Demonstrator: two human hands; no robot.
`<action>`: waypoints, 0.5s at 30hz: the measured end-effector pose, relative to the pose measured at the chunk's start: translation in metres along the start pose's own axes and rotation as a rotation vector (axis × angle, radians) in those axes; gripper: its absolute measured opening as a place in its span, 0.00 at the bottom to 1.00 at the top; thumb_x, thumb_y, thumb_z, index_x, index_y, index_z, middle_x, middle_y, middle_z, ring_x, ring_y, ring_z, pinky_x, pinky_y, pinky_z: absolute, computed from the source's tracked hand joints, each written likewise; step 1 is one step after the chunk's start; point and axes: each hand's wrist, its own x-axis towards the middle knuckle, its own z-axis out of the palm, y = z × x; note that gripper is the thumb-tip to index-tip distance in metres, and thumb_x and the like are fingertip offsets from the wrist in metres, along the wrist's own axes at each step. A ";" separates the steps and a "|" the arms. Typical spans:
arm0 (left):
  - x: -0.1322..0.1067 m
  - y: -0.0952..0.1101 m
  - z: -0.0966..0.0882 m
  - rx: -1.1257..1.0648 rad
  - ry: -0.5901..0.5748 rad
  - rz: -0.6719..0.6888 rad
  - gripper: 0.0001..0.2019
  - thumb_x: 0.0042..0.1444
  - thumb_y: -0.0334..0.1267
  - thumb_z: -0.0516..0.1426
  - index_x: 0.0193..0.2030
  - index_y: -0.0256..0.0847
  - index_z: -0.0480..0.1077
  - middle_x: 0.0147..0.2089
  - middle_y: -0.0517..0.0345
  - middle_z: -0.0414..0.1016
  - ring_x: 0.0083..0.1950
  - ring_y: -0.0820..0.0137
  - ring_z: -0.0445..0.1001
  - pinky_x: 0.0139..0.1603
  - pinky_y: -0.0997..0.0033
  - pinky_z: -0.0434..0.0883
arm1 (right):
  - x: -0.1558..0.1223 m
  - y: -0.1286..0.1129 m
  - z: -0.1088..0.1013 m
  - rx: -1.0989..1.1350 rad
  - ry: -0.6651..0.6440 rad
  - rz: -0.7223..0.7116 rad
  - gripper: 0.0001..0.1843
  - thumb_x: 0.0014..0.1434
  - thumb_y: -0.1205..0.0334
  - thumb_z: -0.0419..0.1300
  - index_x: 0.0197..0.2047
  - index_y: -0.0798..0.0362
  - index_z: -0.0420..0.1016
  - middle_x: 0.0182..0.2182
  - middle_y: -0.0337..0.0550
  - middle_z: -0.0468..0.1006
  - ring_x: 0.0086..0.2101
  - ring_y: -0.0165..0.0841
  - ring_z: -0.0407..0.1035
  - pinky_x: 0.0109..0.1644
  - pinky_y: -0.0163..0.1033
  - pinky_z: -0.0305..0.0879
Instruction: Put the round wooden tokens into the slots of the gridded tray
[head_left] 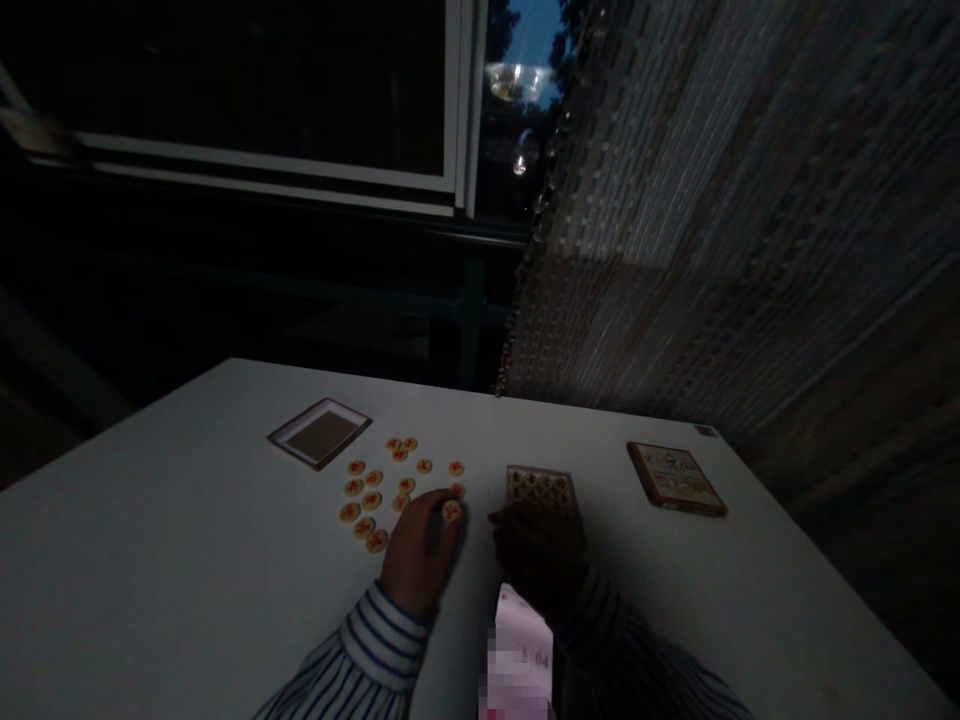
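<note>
Several round wooden game discs (373,500) with red marks lie scattered on a white table (187,540). My left hand (420,550) is closed in a pinch on one disc (451,511) at the right edge of the scatter. My right hand (536,550) is dark and rests against the near edge of a small tray (541,489) that holds several discs set in rows. Its fingers look curled on the tray's edge. Both sleeves are striped.
An open flat box lid (320,432) lies beyond the discs. A printed box (676,477) sits at the right. A pink card (523,650) hangs below my hands. A beaded curtain (712,220) hangs behind the table on the right, a dark window (262,90) on the left.
</note>
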 end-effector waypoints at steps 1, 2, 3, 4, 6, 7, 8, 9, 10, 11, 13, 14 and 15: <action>0.001 0.003 0.000 -0.012 -0.001 -0.001 0.12 0.51 0.39 0.51 0.43 0.39 0.63 0.41 0.52 0.70 0.43 0.67 0.69 0.43 0.64 0.68 | -0.001 0.001 -0.001 0.002 0.011 0.008 0.11 0.52 0.68 0.50 0.38 0.53 0.70 0.33 0.44 0.73 0.35 0.31 0.65 0.42 0.37 0.59; 0.001 0.005 -0.001 -0.027 -0.008 -0.003 0.12 0.51 0.39 0.51 0.43 0.39 0.63 0.41 0.52 0.70 0.43 0.67 0.69 0.43 0.64 0.68 | -0.003 0.003 -0.003 -0.001 0.022 0.018 0.11 0.53 0.68 0.50 0.38 0.53 0.70 0.33 0.44 0.73 0.35 0.31 0.65 0.42 0.38 0.59; 0.002 0.008 -0.001 -0.045 -0.020 -0.006 0.13 0.51 0.39 0.51 0.43 0.39 0.63 0.41 0.51 0.70 0.43 0.66 0.69 0.43 0.63 0.68 | -0.005 0.004 -0.003 -0.008 0.036 0.034 0.11 0.53 0.67 0.50 0.38 0.53 0.70 0.32 0.44 0.73 0.36 0.32 0.65 0.42 0.39 0.59; 0.002 0.011 -0.001 -0.065 -0.033 -0.011 0.13 0.51 0.39 0.51 0.44 0.39 0.62 0.42 0.51 0.70 0.43 0.66 0.69 0.44 0.63 0.68 | -0.006 0.006 -0.003 -0.013 0.052 0.051 0.10 0.53 0.67 0.50 0.38 0.52 0.70 0.32 0.44 0.73 0.35 0.32 0.65 0.42 0.39 0.59; 0.003 0.016 0.001 -0.100 -0.068 -0.022 0.14 0.52 0.39 0.51 0.45 0.39 0.61 0.43 0.50 0.70 0.45 0.66 0.68 0.45 0.62 0.67 | -0.009 0.009 -0.002 -0.007 0.075 0.069 0.10 0.53 0.67 0.50 0.37 0.52 0.70 0.32 0.44 0.73 0.35 0.32 0.66 0.41 0.39 0.60; 0.004 0.018 0.002 -0.114 -0.080 -0.027 0.14 0.52 0.39 0.51 0.45 0.39 0.61 0.43 0.50 0.69 0.45 0.66 0.68 0.46 0.61 0.67 | -0.011 0.011 -0.001 0.001 0.085 0.074 0.10 0.53 0.67 0.50 0.37 0.53 0.70 0.32 0.44 0.74 0.35 0.32 0.66 0.41 0.39 0.61; 0.004 0.021 0.003 -0.125 -0.085 -0.031 0.14 0.52 0.39 0.51 0.46 0.39 0.61 0.43 0.50 0.69 0.45 0.66 0.68 0.46 0.61 0.67 | -0.012 0.013 0.001 0.007 0.101 0.078 0.10 0.53 0.67 0.50 0.37 0.53 0.70 0.32 0.44 0.74 0.35 0.32 0.66 0.41 0.39 0.62; 0.005 0.023 0.005 -0.133 -0.089 -0.033 0.15 0.52 0.40 0.51 0.46 0.39 0.61 0.43 0.50 0.69 0.45 0.66 0.68 0.46 0.61 0.67 | -0.013 0.015 0.002 0.006 0.121 0.077 0.10 0.53 0.67 0.50 0.36 0.53 0.70 0.31 0.44 0.74 0.35 0.32 0.66 0.41 0.39 0.62; 0.007 0.026 0.006 -0.137 -0.091 -0.034 0.15 0.51 0.40 0.51 0.46 0.38 0.61 0.43 0.50 0.69 0.45 0.66 0.68 0.46 0.61 0.67 | -0.014 0.018 0.003 -0.004 0.148 0.084 0.10 0.54 0.67 0.49 0.36 0.53 0.70 0.31 0.44 0.74 0.35 0.32 0.67 0.41 0.40 0.62; 0.009 0.029 0.008 -0.140 -0.096 -0.034 0.16 0.51 0.40 0.51 0.46 0.38 0.61 0.43 0.50 0.69 0.45 0.66 0.68 0.46 0.61 0.67 | -0.015 0.020 0.004 -0.013 0.175 0.087 0.10 0.54 0.67 0.49 0.36 0.53 0.71 0.30 0.45 0.74 0.35 0.33 0.67 0.41 0.40 0.63; 0.013 0.034 0.012 -0.144 -0.116 -0.034 0.16 0.51 0.40 0.51 0.47 0.38 0.61 0.44 0.50 0.69 0.45 0.66 0.68 0.46 0.61 0.67 | -0.016 0.024 0.004 -0.015 0.216 0.097 0.11 0.55 0.66 0.47 0.34 0.53 0.71 0.29 0.45 0.75 0.33 0.33 0.68 0.39 0.39 0.64; 0.015 0.037 0.014 -0.147 -0.130 -0.032 0.16 0.51 0.39 0.51 0.47 0.38 0.61 0.44 0.50 0.69 0.46 0.66 0.68 0.46 0.62 0.67 | -0.016 0.026 0.004 -0.005 0.235 0.114 0.12 0.55 0.66 0.47 0.34 0.53 0.71 0.28 0.45 0.75 0.32 0.33 0.68 0.37 0.39 0.65; 0.017 0.039 0.017 -0.153 -0.144 -0.030 0.16 0.51 0.39 0.51 0.47 0.38 0.61 0.45 0.50 0.69 0.46 0.66 0.68 0.46 0.63 0.67 | -0.016 0.027 0.003 0.012 0.252 0.141 0.12 0.56 0.65 0.46 0.34 0.53 0.71 0.28 0.45 0.75 0.32 0.33 0.68 0.36 0.38 0.65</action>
